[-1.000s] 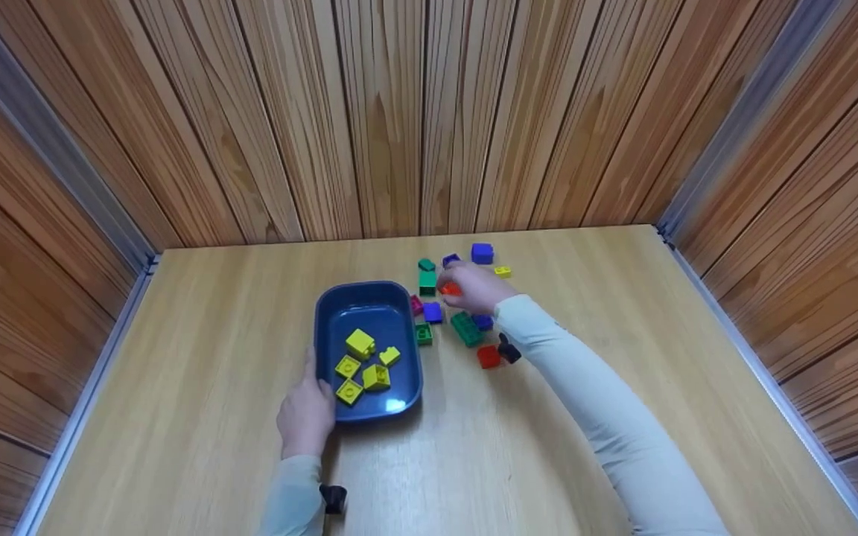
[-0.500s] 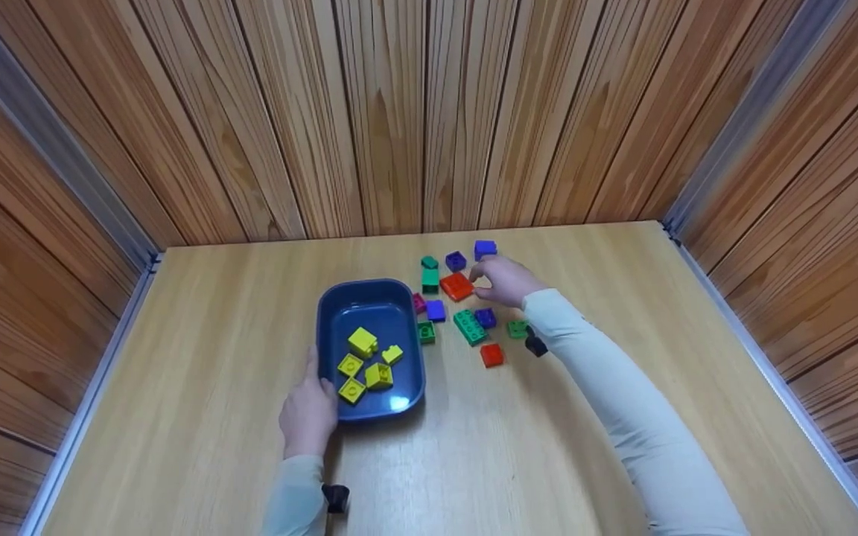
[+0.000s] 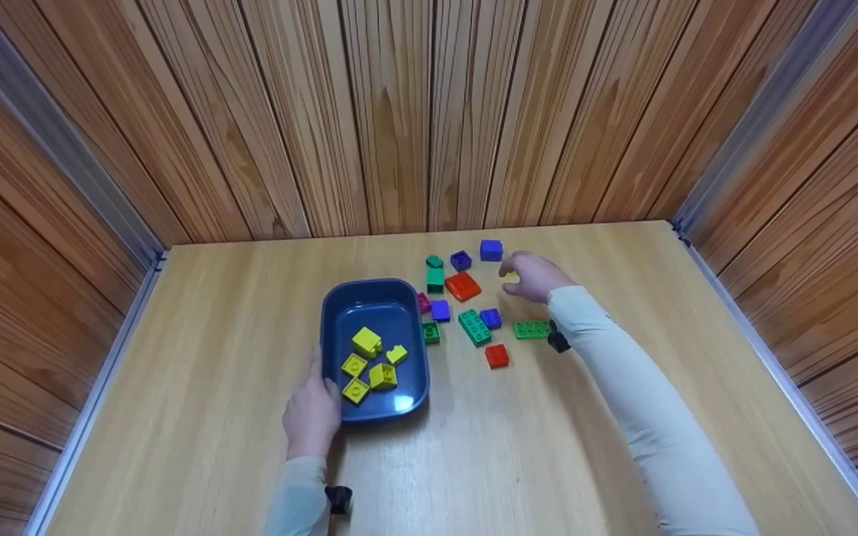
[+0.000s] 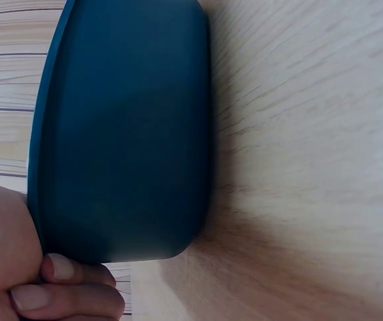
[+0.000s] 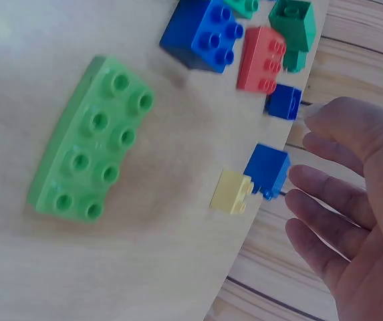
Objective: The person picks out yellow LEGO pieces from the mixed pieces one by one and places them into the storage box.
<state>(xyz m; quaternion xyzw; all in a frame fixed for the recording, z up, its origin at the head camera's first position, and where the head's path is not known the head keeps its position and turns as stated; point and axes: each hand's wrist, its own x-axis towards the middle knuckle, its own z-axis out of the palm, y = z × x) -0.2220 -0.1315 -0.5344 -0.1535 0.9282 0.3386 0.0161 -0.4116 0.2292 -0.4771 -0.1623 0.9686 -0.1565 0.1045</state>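
My left hand (image 3: 312,417) holds the near left side of a dark blue tray (image 3: 377,294), the thumb against its rim and some fingers curled in the left wrist view. Inside the tray lie several yellow toy bricks (image 3: 366,342). Over the back right of the brick group, my right hand (image 3: 537,276) hovers with thumb and fingers spread apart. Just beyond its fingertips in the right wrist view sit a small yellow brick (image 5: 231,192) and a blue brick (image 5: 267,170). The right hand partly covers that yellow brick in the head view.
Loose bricks lie right of the tray: a flat red brick (image 3: 463,286), a long dark green brick (image 3: 474,327), a light green brick (image 3: 532,330), a red brick (image 3: 497,356) and several blue ones. Wooden panel walls (image 3: 392,119) border the table (image 3: 213,335).
My right hand has moved right from over the flat red brick to the small yellow brick, uncovering the red and light green bricks. The left hand stays at the tray.
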